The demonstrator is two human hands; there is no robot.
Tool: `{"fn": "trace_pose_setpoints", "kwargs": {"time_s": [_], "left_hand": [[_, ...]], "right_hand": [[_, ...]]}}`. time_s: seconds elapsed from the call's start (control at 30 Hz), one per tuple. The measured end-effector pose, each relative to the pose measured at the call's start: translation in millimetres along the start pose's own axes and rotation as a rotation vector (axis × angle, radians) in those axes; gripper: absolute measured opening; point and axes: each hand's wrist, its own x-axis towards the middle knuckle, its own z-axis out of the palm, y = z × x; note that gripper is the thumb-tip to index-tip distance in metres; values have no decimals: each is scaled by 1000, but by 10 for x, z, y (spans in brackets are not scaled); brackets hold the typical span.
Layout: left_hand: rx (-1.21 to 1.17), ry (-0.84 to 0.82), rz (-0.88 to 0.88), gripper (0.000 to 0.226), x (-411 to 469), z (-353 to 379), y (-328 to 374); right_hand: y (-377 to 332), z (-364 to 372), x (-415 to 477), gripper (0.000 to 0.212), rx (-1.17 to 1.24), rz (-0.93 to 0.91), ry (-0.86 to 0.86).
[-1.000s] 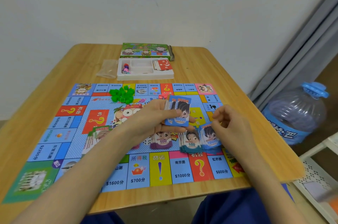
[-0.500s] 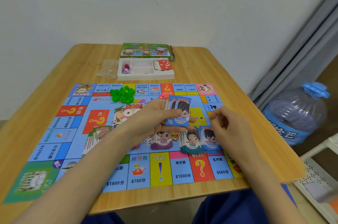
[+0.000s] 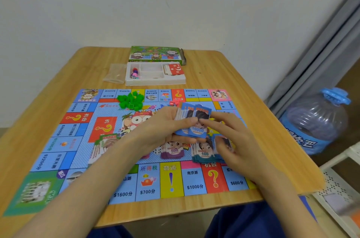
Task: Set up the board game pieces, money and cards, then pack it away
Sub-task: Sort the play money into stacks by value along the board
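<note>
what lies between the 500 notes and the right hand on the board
The stack of 100 notes lies between them, as the head view shows.
</note>
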Motion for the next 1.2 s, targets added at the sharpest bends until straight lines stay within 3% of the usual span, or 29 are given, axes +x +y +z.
{"fn": "trace_pose_setpoints", "kwargs": {"time_s": [0.2,0.37,0.53,0.63,0.73,1.2], "left_hand": [[-65,19,-39,13,22,-5,-2],[-39,5,-28,14,19,-20,-18],[-58,-51,-14,16,2,-29,-15],[-54,-43,-11,17,6,-30,-16],[-52,-34,-10,17,3,-28,-12],[-57,-15,-19,15,-1,-19,3]], "right_hand": [[2,10,7,33,-17,18,87],[-24,-69,19,25,13,67,294],[-76,-148,28,22,283,363,439],[-78,-140,55,10,325,510,397],[-45,-118,63,18,341,592,294],[-12,-86,70,19,202,622,161]]}}
